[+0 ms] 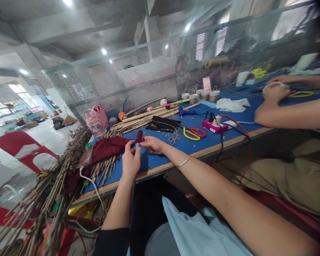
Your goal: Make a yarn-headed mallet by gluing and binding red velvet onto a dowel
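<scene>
My left hand [130, 160] and my right hand [153, 144] meet above the near edge of the blue table [202, 140]. Between their fingertips they pinch a thin stick with a dark red cloth tip [139, 136] wrapped around its top. My left hand grips the stick below the wrap, and my right hand holds it from the right side; a silver bangle circles that wrist. A heap of dark red cloth [106, 147] lies on the table just left of my hands, touching a pile of dry sticks [56, 185].
Yellow-and-red scissors [194, 133], a black pouch [164, 123], bamboo rods [149, 115], a pink power strip [214, 126] with cables and small tubs [202, 94] lie further back. Another person's arms [290, 106] rest at the right. A mesh screen [117, 74] backs the table; red chair [24, 149] at left.
</scene>
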The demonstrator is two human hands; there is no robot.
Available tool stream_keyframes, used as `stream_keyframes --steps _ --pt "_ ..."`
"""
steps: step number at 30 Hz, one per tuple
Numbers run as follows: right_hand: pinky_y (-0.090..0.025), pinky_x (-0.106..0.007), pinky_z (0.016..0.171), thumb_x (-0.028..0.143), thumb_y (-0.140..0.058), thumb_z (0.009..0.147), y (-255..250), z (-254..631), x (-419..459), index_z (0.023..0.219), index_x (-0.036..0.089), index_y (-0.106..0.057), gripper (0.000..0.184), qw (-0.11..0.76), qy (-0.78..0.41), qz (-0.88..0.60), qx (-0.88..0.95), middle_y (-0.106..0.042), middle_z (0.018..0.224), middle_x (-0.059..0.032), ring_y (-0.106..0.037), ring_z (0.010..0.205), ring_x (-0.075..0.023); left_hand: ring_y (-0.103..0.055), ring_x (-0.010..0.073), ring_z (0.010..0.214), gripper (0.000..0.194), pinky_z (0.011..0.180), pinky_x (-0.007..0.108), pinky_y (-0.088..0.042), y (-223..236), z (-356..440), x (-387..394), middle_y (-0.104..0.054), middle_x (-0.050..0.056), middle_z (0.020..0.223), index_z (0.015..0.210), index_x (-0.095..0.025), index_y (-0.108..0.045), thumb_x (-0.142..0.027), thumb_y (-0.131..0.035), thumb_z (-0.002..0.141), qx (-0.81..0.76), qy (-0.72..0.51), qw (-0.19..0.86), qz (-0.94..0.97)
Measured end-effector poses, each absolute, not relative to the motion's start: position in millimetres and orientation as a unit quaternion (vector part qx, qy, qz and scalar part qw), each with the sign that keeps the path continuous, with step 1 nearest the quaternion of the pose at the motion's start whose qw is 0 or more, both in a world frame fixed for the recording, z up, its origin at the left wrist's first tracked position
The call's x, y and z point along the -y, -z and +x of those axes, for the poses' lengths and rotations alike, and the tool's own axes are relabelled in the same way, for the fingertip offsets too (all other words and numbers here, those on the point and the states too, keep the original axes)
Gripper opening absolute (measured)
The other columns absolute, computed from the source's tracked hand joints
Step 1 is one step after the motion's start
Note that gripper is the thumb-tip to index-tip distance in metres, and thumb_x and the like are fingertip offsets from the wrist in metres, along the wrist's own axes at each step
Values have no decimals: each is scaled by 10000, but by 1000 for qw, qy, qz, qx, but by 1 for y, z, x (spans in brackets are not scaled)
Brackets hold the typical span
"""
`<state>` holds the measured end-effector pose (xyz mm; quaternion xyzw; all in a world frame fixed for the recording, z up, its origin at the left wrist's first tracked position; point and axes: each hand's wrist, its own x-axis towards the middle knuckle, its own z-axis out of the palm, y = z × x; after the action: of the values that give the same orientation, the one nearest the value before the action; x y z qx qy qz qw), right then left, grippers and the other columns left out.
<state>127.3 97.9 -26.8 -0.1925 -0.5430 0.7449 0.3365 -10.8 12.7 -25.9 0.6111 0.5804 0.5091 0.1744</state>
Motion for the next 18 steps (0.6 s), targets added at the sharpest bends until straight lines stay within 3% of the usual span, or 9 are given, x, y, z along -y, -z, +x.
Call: stream_keyframes --steps 7,12,18 --pt "-84 -183 324 315 -761 622 25 127 -97 899 157 -532 393 342 -738 -197 547 -311 396 139 -166 317 -24 -615 162 726 490 737 291 -477 23 -10 -16 -696 64 918 1207 -186 -602 -321 -659 739 -573 -515 182 612" --pt "-89 -183 329 322 -760 633 27 126 -98 920 171 -515 406 353 -733 -196 548 -323 395 142 -181 309 -23 -510 92 462 545 485 228 -440 22 -10 -20 -648 -1 703 1256 -182 -562 -332 -645 739 -568 -515 278 578" --pt "-84 -186 323 339 -764 638 31 126 -100 901 165 -519 399 353 -726 -196 557 -431 442 115 -214 301 -12 -565 81 496 543 444 196 -444 19 -13 -21 -696 64 851 1224 -135 -559 -371 -624 739 -526 -504 407 551"
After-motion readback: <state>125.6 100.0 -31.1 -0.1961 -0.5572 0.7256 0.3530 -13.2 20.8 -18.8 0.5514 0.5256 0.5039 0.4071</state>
